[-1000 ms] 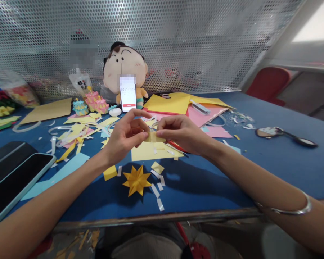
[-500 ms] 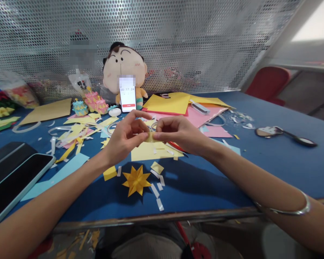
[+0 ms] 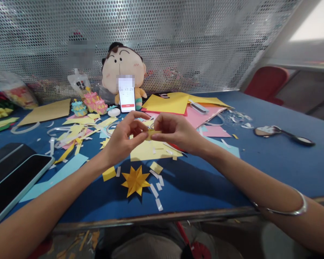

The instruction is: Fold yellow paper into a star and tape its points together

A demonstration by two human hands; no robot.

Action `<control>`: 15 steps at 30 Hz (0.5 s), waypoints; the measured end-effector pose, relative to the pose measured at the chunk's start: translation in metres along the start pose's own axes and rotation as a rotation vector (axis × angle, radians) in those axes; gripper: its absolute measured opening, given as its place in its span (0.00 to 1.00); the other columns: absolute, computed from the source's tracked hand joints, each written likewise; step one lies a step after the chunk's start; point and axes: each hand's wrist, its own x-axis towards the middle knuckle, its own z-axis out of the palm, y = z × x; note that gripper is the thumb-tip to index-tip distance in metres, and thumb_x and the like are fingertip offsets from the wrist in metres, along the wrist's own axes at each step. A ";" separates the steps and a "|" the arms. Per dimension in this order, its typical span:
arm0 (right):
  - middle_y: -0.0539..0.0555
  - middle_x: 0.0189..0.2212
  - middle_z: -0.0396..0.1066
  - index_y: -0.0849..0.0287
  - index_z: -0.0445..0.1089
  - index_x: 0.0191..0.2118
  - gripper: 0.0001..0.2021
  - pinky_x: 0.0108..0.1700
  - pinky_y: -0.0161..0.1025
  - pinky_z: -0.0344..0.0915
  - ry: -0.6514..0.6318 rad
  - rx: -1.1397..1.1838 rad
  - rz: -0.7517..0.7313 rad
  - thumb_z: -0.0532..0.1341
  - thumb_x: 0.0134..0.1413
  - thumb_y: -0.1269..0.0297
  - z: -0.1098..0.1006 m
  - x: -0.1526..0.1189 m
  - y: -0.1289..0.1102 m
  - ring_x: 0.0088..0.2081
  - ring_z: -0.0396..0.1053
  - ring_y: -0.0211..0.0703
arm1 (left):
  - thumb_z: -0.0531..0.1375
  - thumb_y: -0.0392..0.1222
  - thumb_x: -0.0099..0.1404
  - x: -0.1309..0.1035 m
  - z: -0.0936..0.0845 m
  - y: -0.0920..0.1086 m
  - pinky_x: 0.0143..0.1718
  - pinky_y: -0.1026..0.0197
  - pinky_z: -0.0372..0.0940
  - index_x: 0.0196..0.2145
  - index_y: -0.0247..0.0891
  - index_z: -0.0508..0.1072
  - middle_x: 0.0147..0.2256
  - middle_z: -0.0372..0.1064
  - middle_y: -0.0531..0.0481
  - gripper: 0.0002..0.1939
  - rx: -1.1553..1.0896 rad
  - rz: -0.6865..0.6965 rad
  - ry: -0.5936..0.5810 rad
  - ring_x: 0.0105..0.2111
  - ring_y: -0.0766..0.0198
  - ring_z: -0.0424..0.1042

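Note:
Between my two hands is a small piece of yellow paper (image 3: 152,133), pinched at its edges. My left hand (image 3: 128,135) is closed on its left end with thumb and fingertips. From the other side my right hand (image 3: 175,133) grips it, thumb in front and curled fingers behind. Below them a sheet of pale yellow paper (image 3: 140,154) lies on the table, with red-handled scissors (image 3: 178,148) partly hidden under my right hand. Nearer to me sits a folded golden paper star (image 3: 135,181), beside white paper strips (image 3: 154,190) and a yellow square (image 3: 109,173).
A phone showing a timer (image 3: 126,94) leans on a plush doll (image 3: 124,68). Paper scraps (image 3: 72,135) litter the left side. A dark phone (image 3: 18,187) lies near my left forearm. Yellow sheets (image 3: 167,102) and a stapler-like object (image 3: 199,107) are at the back.
My right hand has shifted slightly on the small yellow paper, and more of the paper shows between my fingers. The view has moved a little; the star stays on the table.

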 end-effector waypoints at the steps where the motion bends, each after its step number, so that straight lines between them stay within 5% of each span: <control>1: 0.43 0.21 0.60 0.60 0.62 0.28 0.15 0.24 0.33 0.55 -0.001 0.021 0.005 0.69 0.39 0.61 0.000 0.000 0.000 0.23 0.57 0.30 | 0.59 0.35 0.55 0.000 0.000 0.000 0.26 0.64 0.57 0.39 0.38 0.62 0.25 0.66 0.56 0.13 -0.007 0.002 0.005 0.24 0.69 0.62; 6: 0.45 0.21 0.62 0.62 0.70 0.34 0.12 0.24 0.34 0.53 -0.064 -0.014 0.076 0.67 0.42 0.63 -0.002 0.001 -0.003 0.22 0.56 0.31 | 0.59 0.33 0.53 0.000 -0.002 -0.001 0.27 0.64 0.57 0.39 0.38 0.62 0.25 0.66 0.56 0.14 -0.035 0.005 0.019 0.23 0.70 0.61; 15: 0.45 0.19 0.58 0.61 0.65 0.20 0.14 0.25 0.35 0.49 -0.087 -0.061 0.135 0.66 0.43 0.58 -0.002 0.000 -0.010 0.23 0.53 0.31 | 0.60 0.34 0.53 0.000 -0.003 0.000 0.25 0.64 0.55 0.38 0.40 0.63 0.25 0.65 0.57 0.14 -0.025 -0.024 0.022 0.22 0.69 0.60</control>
